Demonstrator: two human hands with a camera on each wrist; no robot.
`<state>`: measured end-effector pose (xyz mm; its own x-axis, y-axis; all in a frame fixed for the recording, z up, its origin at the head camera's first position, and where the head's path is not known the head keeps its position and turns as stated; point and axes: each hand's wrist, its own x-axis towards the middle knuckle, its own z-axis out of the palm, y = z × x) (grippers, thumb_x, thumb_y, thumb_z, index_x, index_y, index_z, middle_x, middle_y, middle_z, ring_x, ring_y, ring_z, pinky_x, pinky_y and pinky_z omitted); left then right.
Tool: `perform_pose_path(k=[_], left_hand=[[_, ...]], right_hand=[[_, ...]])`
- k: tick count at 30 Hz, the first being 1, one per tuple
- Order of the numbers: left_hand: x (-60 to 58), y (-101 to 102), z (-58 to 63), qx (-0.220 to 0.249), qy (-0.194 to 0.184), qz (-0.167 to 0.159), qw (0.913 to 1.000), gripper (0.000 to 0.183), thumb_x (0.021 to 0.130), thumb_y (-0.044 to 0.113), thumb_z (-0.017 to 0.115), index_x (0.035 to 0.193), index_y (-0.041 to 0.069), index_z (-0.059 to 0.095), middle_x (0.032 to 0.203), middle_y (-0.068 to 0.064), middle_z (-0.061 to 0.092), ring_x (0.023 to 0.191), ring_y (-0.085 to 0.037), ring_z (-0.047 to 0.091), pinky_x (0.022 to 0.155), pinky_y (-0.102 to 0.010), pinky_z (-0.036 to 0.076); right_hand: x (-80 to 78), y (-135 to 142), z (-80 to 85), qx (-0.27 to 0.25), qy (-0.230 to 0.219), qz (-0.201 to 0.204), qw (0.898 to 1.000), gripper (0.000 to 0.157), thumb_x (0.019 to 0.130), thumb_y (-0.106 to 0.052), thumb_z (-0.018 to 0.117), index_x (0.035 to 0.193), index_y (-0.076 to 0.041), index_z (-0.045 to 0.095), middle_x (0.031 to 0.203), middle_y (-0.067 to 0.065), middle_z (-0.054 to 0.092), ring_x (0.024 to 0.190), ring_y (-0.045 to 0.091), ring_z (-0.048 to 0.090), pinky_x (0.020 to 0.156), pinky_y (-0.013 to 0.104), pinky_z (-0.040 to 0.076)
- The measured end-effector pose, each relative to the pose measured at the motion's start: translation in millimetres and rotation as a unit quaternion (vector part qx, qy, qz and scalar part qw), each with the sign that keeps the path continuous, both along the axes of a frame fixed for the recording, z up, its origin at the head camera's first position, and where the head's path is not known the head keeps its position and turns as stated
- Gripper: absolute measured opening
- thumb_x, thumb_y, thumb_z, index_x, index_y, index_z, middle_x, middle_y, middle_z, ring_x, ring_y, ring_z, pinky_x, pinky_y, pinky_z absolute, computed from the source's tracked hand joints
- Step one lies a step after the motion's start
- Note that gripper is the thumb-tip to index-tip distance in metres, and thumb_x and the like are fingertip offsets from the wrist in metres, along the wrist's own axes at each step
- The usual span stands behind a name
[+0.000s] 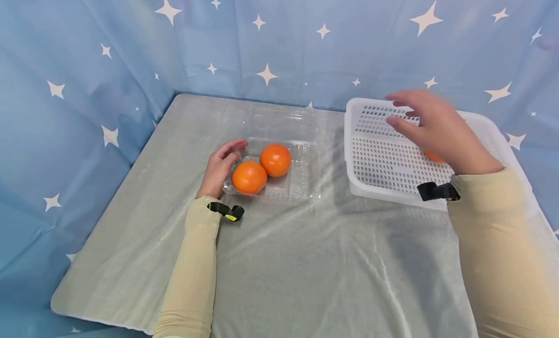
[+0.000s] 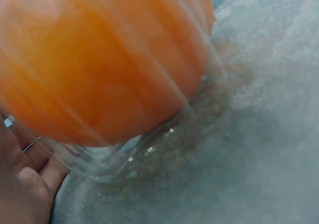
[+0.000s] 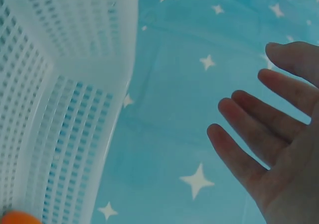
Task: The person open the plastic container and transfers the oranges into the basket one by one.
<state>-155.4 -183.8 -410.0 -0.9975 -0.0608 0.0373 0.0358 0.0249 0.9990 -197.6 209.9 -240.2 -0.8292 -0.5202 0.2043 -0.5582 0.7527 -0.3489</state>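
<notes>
A clear plastic clamshell container [image 1: 301,175] lies with its lid folded back on the grey cloth. Two oranges sit in its left part, the nearer orange [image 1: 249,177] in front of the farther orange [image 1: 276,160]. My left hand [image 1: 220,167] holds the container's left edge with bent fingers; up close, the left wrist view shows the hand [image 2: 30,184] against the clear wall beside an orange [image 2: 99,64]. Over the white basket [image 1: 362,188] hovers my right hand [image 1: 436,129], fingers spread and holding nothing. Partly hidden beneath it, another orange [image 1: 433,156] lies in the basket.
A grey cloth [image 1: 305,260] covers the table. Behind it and at the left hangs a blue curtain [image 1: 297,42] with white stars. The basket's perforated wall [image 3: 75,144] stands at the left of the right wrist view.
</notes>
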Motion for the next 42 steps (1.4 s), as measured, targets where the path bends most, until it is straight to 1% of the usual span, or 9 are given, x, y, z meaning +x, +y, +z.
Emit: perform_pose_path(k=[3,8,14,19,26,29,35,39,42], left_hand=[[-0.5,-1,-0.1,-0.004,-0.002,0.002,1.0,0.034,0.092,0.01,0.044,0.125,0.011,0.051,0.124,-0.003,0.053,0.115,-0.019,0.046,0.098,-0.039,0.032],[-0.8,-1,-0.1,-0.005,-0.003,0.004,1.0,0.034,0.092,0.01,0.045,0.125,0.011,0.052,0.124,-0.003,0.053,0.115,-0.019,0.046,0.098,-0.039,0.033],[-1.0,-3,1.3,0.002,0.005,-0.001,1.0,0.034,0.092,0.011,0.044,0.125,0.01,0.051,0.124,-0.004,0.053,0.116,-0.02,0.045,0.098,-0.038,0.033],[-5.8,-1,2.7,0.002,0.013,-0.005,0.9999,0.034,0.092,0.009,0.045,0.125,0.01,0.051,0.125,-0.005,0.052,0.116,-0.022,0.045,0.097,-0.036,0.033],[-7.7,1,1.7,-0.001,0.006,-0.003,1.0,0.033,0.092,0.01,0.045,0.125,0.011,0.052,0.124,-0.003,0.053,0.116,-0.02,0.045,0.098,-0.035,0.033],[-10.4,0,-3.3,0.003,0.006,-0.004,1.0,0.033,0.092,0.011,0.046,0.123,0.013,0.054,0.122,0.0,0.054,0.114,-0.018,0.046,0.097,-0.035,0.034],[-16.9,-4,-16.7,0.001,0.014,0.0,0.9999,0.03,0.092,0.016,0.047,0.121,0.02,0.056,0.12,0.005,0.055,0.112,-0.013,0.048,0.097,-0.034,0.034],[-14.5,-7,-17.7,0.0,0.017,-0.002,0.9999,0.031,0.093,0.019,0.047,0.122,0.02,0.055,0.121,0.004,0.054,0.113,-0.015,0.047,0.098,-0.035,0.033],[-6.9,-6,-12.1,-0.002,0.005,-0.002,1.0,0.031,0.093,0.016,0.045,0.123,0.018,0.054,0.122,0.002,0.054,0.114,-0.016,0.047,0.098,-0.035,0.033]], right_hand=[[7.1,-9,-2.1,-0.025,0.008,0.007,1.0,0.045,0.09,-0.022,0.054,0.132,-0.013,0.043,0.131,0.009,0.044,0.112,0.031,0.044,0.085,0.048,0.04],[18.7,-22,-5.8,-0.04,0.009,0.0,0.999,0.046,0.089,-0.024,0.054,0.133,-0.018,0.043,0.132,0.005,0.043,0.109,0.03,0.048,0.086,0.048,0.039],[25.8,-37,-11.9,-0.061,0.03,0.009,0.998,0.044,0.089,-0.025,0.055,0.132,-0.021,0.045,0.128,0.0,0.047,0.105,0.025,0.052,0.086,0.044,0.042],[32.9,-49,-16.2,-0.087,0.042,0.015,0.995,0.044,0.088,-0.023,0.056,0.131,-0.023,0.045,0.128,-0.003,0.047,0.109,0.019,0.049,0.087,0.042,0.043],[41.7,-68,-30.4,-0.13,0.064,0.044,0.988,0.042,0.087,-0.02,0.058,0.128,-0.019,0.049,0.126,-0.003,0.048,0.113,0.015,0.046,0.087,0.038,0.044],[48.2,-78,-33.5,-0.162,0.047,0.052,0.984,0.037,0.088,-0.017,0.057,0.125,-0.014,0.053,0.126,-0.002,0.049,0.113,0.015,0.046,0.086,0.038,0.044],[67.9,-104,-26.3,-0.216,-0.012,0.04,0.976,0.028,0.089,-0.015,0.054,0.116,-0.009,0.06,0.122,0.0,0.052,0.105,0.011,0.051,0.084,0.033,0.045],[71.5,-115,-31.2,-0.245,-0.03,0.037,0.968,0.029,0.088,-0.01,0.056,0.116,-0.004,0.058,0.119,0.005,0.054,0.104,0.012,0.052,0.087,0.031,0.044],[73.0,-122,-38.4,-0.261,-0.046,0.04,0.964,0.03,0.088,-0.008,0.056,0.117,-0.002,0.057,0.117,0.008,0.055,0.103,0.015,0.053,0.088,0.032,0.044]])
